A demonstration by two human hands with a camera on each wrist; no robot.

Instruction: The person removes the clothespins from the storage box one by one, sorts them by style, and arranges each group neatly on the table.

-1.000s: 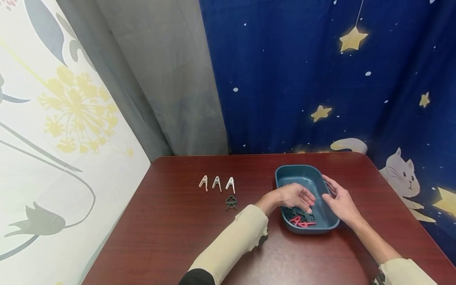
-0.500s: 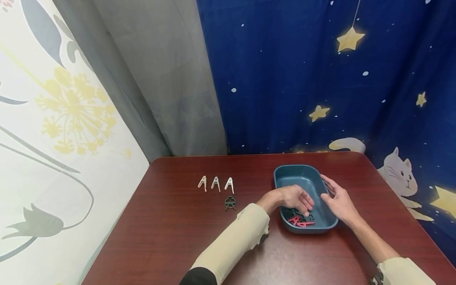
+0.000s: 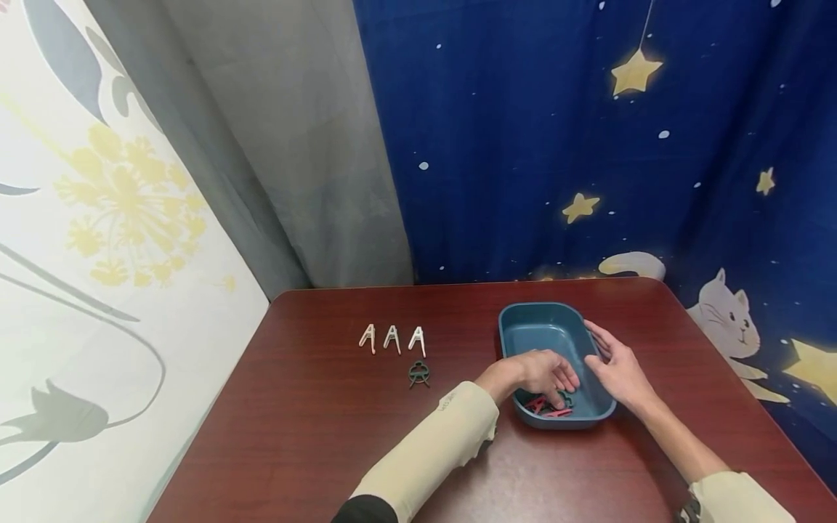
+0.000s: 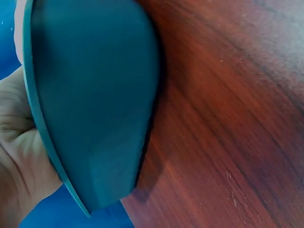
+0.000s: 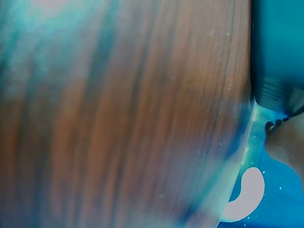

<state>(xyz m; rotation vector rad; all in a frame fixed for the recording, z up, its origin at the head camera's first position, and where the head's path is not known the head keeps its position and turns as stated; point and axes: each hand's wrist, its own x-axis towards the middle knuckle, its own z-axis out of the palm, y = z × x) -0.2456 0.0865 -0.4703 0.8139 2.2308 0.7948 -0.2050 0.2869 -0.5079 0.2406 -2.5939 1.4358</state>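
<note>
My left hand [image 3: 546, 374] reaches over the near left side of a blue-green plastic basin [image 3: 546, 332], fingers apart and pointing down inside it. Its thumb is close to red clothespins [image 3: 556, 412] and dark green clips [image 3: 565, 398], partly hidden by the hand; contact cannot be made out. In the left wrist view the palm [image 4: 21, 161] shows behind the basin's rim. My right hand [image 3: 621, 370] holds the basin's right wall, thumb over the rim and fingers outside. Three pale clothespins [image 3: 392, 338] lie in a row, with one dark green clip [image 3: 419, 373] below.
The basin stands right of centre on a dark red wooden table [image 3: 314, 436]. A grey curtain [image 3: 294, 145] and a blue star-patterned curtain [image 3: 510, 131] hang behind the far edge. A white patterned wall or curtain [image 3: 163, 327] borders the left side.
My left hand has dipped lower into the basin, toward the clips, covering more of the green ones. The right hand stays at the right wall. The whole view has shifted slightly.
</note>
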